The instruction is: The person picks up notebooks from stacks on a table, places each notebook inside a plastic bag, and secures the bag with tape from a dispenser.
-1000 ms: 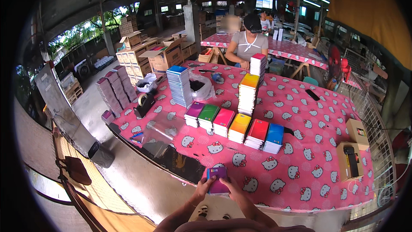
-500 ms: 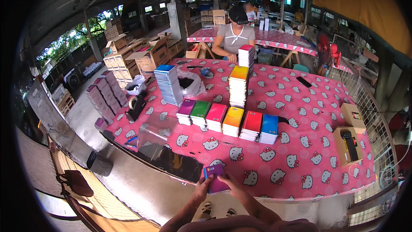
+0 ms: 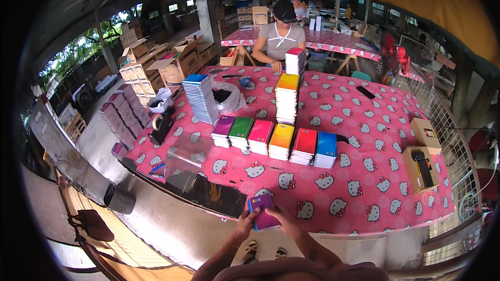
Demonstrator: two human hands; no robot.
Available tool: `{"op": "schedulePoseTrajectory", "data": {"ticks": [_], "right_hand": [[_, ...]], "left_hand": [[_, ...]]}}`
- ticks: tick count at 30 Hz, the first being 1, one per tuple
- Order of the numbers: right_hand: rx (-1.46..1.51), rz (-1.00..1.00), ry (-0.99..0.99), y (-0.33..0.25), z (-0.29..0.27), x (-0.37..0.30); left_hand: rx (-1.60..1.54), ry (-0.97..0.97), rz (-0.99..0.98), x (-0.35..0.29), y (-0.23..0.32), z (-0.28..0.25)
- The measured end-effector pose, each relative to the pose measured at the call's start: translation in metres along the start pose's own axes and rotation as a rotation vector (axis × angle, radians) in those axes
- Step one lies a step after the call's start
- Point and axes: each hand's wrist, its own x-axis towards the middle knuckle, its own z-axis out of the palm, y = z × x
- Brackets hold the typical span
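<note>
A purple notebook (image 3: 264,209) with a blue strip on one side is held between my two hands over the table's near edge. My left hand (image 3: 246,222) grips its left side, thumb on the cover; my right hand (image 3: 283,218) grips its right side the same way. Whether more notebooks lie under it is hidden. Beyond stands a row of short notebook stacks: purple (image 3: 223,128), green (image 3: 241,129), pink (image 3: 260,132), yellow (image 3: 281,136), red (image 3: 304,142) and blue (image 3: 326,145). Behind the row rises a tall yellow-topped stack (image 3: 287,93).
The pink patterned tablecloth (image 3: 312,208) covers the table. A tall blue-topped stack (image 3: 200,100), a plastic bag (image 3: 229,100) and a tape dispenser (image 3: 161,127) stand left. Cardboard boxes (image 3: 420,169) sit right. Across, a person (image 3: 281,41) stands by a pink-topped stack (image 3: 295,62).
The view has shifted slightly, so the table's things appear a little higher and further left. Both hands keep their grip on the purple notebook, which appears slightly higher.
</note>
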Motion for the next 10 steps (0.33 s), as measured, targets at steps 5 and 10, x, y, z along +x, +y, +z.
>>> {"op": "schedulePoseTrajectory", "data": {"ticks": [5, 10], "right_hand": [[-0.002, 0.013, -0.023, -0.004, 0.006, -0.004], [0.01, -0.007, -0.063, 0.001, 0.005, 0.002]], "left_hand": [[-0.12, 0.046, -0.012, 0.004, -0.008, -0.005], [-0.177, -0.001, 0.002, 0.007, -0.013, -0.009]]}}
